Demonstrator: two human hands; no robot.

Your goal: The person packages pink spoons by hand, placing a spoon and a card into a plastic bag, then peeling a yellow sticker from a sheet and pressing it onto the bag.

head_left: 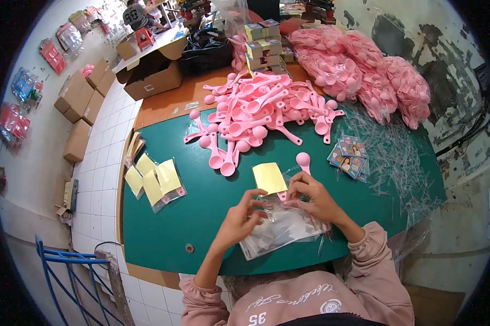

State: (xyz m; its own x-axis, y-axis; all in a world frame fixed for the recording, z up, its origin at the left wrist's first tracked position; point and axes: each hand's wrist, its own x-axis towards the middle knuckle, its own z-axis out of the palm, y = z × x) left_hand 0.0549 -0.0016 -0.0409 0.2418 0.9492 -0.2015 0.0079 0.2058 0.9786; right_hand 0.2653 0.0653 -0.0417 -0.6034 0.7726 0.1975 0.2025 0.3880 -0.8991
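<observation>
A clear plastic bag with a yellow card (269, 179) in it lies in front of me, a bit of pink handle (282, 195) showing at the card's lower edge. My left hand (244, 217) has its fingers curled at the near left edge of this bag. On the right edge, my right hand (313, 199) is closed with thumb and fingertips pinching the plastic. Just beyond that hand lies a pink measuring spoon (303, 160), partly hidden by the fingers. Beneath both hands is a stack of clear plastic bags (277, 236).
A heap of pink spoons (256, 106) covers the back of the green table (201, 228). Bagged yellow cards (153, 183) lie at left, printed cards (349, 155) at right beside scattered clear strips (397, 157). Bulky bags of pink spoons (364, 70) stand behind. A person (139, 16) sits farther off.
</observation>
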